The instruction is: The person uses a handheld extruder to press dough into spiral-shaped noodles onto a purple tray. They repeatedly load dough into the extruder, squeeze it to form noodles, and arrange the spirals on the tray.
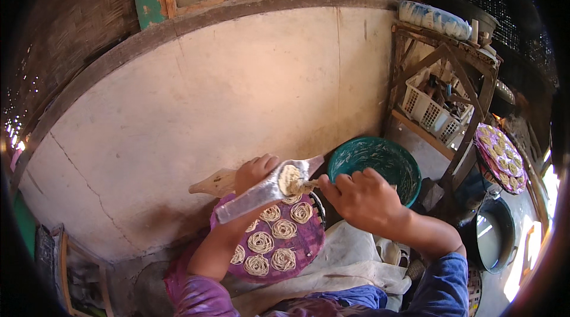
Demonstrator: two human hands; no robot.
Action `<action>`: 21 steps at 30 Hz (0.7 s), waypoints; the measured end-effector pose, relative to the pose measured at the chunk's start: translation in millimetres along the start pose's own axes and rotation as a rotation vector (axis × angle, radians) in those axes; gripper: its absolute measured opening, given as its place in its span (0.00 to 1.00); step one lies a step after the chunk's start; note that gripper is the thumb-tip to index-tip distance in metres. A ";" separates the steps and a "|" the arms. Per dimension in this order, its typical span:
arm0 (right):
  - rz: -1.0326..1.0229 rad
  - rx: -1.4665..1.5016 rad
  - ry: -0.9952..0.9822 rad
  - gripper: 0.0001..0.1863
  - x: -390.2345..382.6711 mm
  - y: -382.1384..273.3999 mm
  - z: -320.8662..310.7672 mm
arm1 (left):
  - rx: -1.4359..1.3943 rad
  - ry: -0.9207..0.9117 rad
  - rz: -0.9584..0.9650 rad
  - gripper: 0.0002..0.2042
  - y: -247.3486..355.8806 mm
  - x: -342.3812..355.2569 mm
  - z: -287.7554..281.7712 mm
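Observation:
My left hand [256, 171] is closed around a wooden dough press [243, 203], held tilted above a round tray. Pale dough [290, 180] fills the press's round opening. My right hand [371, 198] is closed at the side of this opening, gripping a short dough-smeared tool [310, 184] whose exact kind I cannot make out. Below the press, the tray, lined with purple sheeting [309, 244], holds several coiled nests of dough strands [259, 242]. My left forearm hides part of the tray. A pointed wooden piece [214, 184] sticks out left of my left hand.
A green basin [409, 159] smeared with dough stands beyond my right hand. At the right are a wooden rack [442, 59] with a white plastic basket [424, 109], another tray of dough nests [502, 157] and a dark pot [504, 240]. A pale wall [237, 79] rises ahead.

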State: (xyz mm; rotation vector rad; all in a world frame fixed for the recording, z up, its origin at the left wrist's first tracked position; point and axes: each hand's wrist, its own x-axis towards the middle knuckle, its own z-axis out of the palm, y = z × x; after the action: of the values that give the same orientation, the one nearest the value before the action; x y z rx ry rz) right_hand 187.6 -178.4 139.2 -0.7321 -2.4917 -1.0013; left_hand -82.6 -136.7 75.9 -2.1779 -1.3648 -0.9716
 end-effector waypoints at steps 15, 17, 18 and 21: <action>0.593 1.337 0.256 0.29 -27.1 -87.3 103.2 | 0.102 0.309 -0.026 0.10 -14.4 25.2 18.1; 0.763 1.352 0.197 0.27 -36.6 -76.7 104.2 | 0.209 0.237 -0.123 0.10 -21.5 22.4 18.5; 0.815 1.371 0.177 0.26 -34.9 -71.6 105.0 | 0.211 0.210 -0.133 0.11 -21.1 17.9 21.1; 0.837 1.415 0.108 0.24 -21.7 -72.6 104.0 | 0.133 0.171 -0.140 0.13 -20.5 14.7 35.1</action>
State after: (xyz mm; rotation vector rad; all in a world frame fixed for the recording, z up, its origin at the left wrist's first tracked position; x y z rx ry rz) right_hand 149.2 -155.8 18.5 -0.9236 -1.7648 0.9072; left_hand -84.5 -95.8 62.0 -1.8779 -1.4698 -1.0585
